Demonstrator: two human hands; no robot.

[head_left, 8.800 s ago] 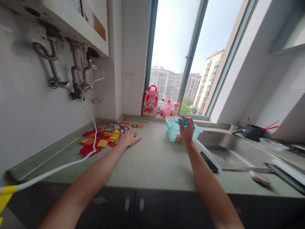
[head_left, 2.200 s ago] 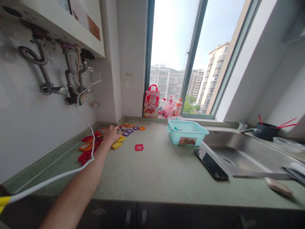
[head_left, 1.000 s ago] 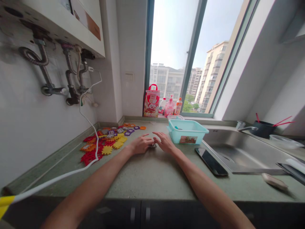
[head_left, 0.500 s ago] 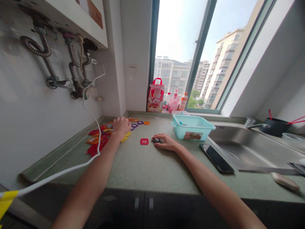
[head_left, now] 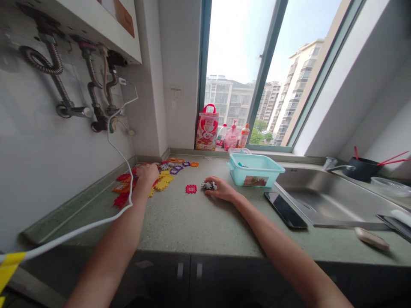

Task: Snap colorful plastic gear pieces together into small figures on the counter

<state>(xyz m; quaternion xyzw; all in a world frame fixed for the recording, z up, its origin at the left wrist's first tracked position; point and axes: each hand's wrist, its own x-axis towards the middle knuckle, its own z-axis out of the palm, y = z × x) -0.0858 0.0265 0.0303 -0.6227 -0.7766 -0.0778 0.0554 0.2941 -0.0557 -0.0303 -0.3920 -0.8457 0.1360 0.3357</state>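
My left hand reaches into a pile of flat, notched plastic building pieces. Red pieces lie at the pile's left, yellow pieces just right of the hand, and purple pieces farther back. The back of this hand hides its fingertips, so any grip is hidden. My right hand rests on the counter with fingers curled around black-and-white building pieces, partly covered by the fingers. A single red square piece lies flat to their left.
A light-blue plastic tub stands beyond my right hand. To the right are a phone and a steel sink. A white cable crosses in front of the pile and over my left forearm's side. Bottles line the windowsill.
My left hand has moved left over the pile, uncovering yellow, purple and black-and-white pieces. My right hand stays around the black-and-white pieces, which now show more. The view has shifted slightly.
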